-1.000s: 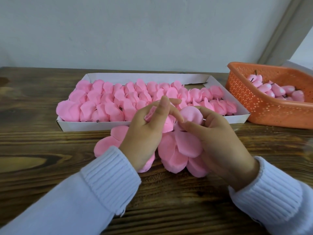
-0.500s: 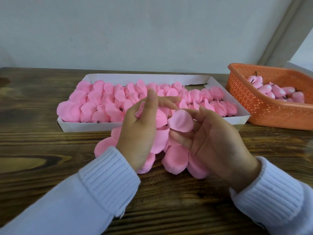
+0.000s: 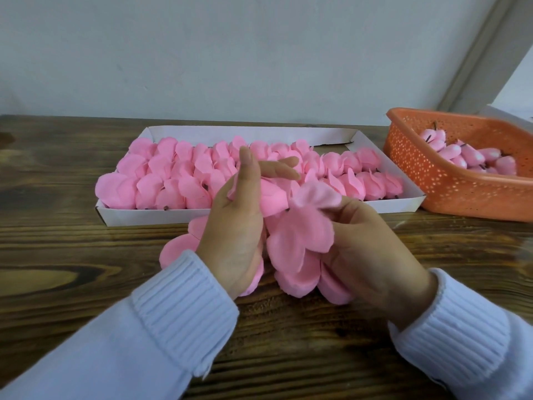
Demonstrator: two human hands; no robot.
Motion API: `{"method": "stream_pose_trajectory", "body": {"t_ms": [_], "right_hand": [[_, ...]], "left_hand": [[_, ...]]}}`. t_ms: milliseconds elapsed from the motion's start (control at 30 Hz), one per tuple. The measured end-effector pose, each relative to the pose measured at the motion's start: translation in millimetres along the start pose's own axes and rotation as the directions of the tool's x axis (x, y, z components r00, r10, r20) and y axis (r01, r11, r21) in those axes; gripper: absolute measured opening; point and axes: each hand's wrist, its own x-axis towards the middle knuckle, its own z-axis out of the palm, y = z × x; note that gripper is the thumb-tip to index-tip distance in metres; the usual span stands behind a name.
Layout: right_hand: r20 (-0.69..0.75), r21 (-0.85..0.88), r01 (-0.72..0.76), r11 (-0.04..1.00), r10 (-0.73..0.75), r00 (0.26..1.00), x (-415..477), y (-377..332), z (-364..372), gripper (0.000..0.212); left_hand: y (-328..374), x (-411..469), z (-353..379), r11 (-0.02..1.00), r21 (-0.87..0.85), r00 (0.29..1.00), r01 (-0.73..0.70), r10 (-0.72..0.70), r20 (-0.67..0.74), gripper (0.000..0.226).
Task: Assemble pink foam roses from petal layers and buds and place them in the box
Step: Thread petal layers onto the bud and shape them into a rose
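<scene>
A shallow white box (image 3: 388, 204) at the middle of the table holds rows of finished pink foam roses (image 3: 170, 176). In front of it my left hand (image 3: 235, 229) holds a partly built pink rose (image 3: 271, 202), its index finger pointing up. My right hand (image 3: 370, 252) pinches a pink petal layer (image 3: 304, 230) by its upper edge, just right of that rose. More loose petal layers (image 3: 298, 280) lie on the table under both hands. Pink buds (image 3: 461, 154) with dark stems fill an orange basket (image 3: 427, 183) at the right.
The dark wooden table (image 3: 72, 269) runs back to a pale wall. The basket stands close to the box's right end. A petal layer (image 3: 176, 251) sticks out to the left of my left wrist. Bare wood shows at the left and along the near edge.
My hands have drawn slightly apart. The right hand has pulled the petal layer free and unfolded it to the right, while the left hand has lifted the rose and straightened its index finger.
</scene>
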Motion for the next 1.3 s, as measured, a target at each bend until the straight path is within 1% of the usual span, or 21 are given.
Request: {"method": "stream_pose_trajectory", "body": {"t_ms": [67,100,167,267,400,467,533,633,667,733,767,833,867,933,1000,1067,1133,1200,1300], "right_hand": [[-0.029,-0.070,0.004,0.998,-0.006,1.000,0,-1,-1,0.009],[-0.021,-0.058,0.004,0.998,-0.005,1.000,-1,-1,-1,0.008],[0.015,-0.001,-0.002,1.000,0.002,1.000,-1,-1,0,0.015],[0.067,0.023,-0.012,1.000,0.010,0.998,-3,-2,4,0.022],[0.066,0.085,-0.053,0.995,0.048,0.997,-4,-3,4,0.035],[0.059,0.116,-0.077,0.990,0.070,0.996,-3,-3,4,0.042],[0.066,0.182,-0.073,0.981,0.062,0.996,-3,-3,6,0.043],[0.101,0.230,-0.044,0.972,0.021,0.995,-4,-6,8,0.044],[0.109,0.223,-0.035,0.974,0.011,0.994,-4,-6,8,0.040],[0.123,0.190,-0.014,0.982,-0.009,0.992,-5,-5,7,0.027],[0.127,0.170,0.001,0.985,-0.023,0.992,-5,-4,6,0.028],[0.106,0.116,0.032,0.993,-0.044,0.993,-6,-3,7,0.040],[0.105,0.083,0.040,0.996,-0.049,0.993,-6,-4,8,0.042],[0.116,0.025,0.064,0.998,-0.066,0.991,-7,-5,9,0.038],[0.114,-0.001,0.109,0.994,-0.108,0.988,-7,-4,8,0.033],[0.123,0.013,0.125,0.992,-0.126,0.984,-7,-3,8,0.030],[0.153,0.017,0.129,0.991,-0.131,0.980,-6,-2,7,0.029],[0.184,0.021,0.127,0.992,-0.129,0.975,-6,-2,7,0.031],[0.220,0.000,0.132,0.991,-0.129,0.967,-6,-5,8,0.031]], "left_hand": [[0,0,-1,0.999,0.036,1.000,-0.012,0.011,0.006,0.055],[-1,0,-2,0.997,0.066,1.000,-0.028,0.027,0.009,0.055],[-1,0,-4,0.990,0.128,0.998,-0.062,0.060,0.022,0.055],[-2,-1,-5,0.969,0.217,0.992,-0.118,0.107,0.064,0.059],[-6,-1,-6,0.941,0.299,0.984,-0.159,0.125,0.130,0.066],[-7,-1,-7,0.940,0.296,0.980,-0.168,0.127,0.154,0.065],[-8,0,-7,0.950,0.264,0.979,-0.166,0.125,0.162,0.064],[-6,1,-7,0.970,0.184,0.984,-0.161,0.143,0.110,0.060],[-5,2,-7,0.972,0.168,0.985,-0.162,0.149,0.087,0.057],[-4,2,-8,0.963,0.196,0.983,-0.183,0.174,0.062,0.050],[-3,1,-7,0.955,0.215,0.978,-0.206,0.194,0.074,0.045],[-2,-4,-5,0.947,0.232,0.974,-0.222,0.204,0.098,0.039],[-2,-6,-4,0.944,0.242,0.974,-0.223,0.206,0.095,0.041],[-1,-10,-3,0.934,0.273,0.973,-0.232,0.216,0.085,0.056],[0,-11,-2,0.943,0.276,0.982,-0.186,0.174,0.069,0.063],[-1,-12,-3,0.946,0.295,0.991,-0.134,0.132,0.027,0.067],[0,-12,-3,0.936,0.330,0.992,-0.123,0.125,0.014,0.066],[2,-13,-2,0.933,0.339,0.992,-0.123,0.113,0.049,0.061],[3,-15,0,0.952,0.272,0.987,-0.140,0.114,0.112,0.050]]}}
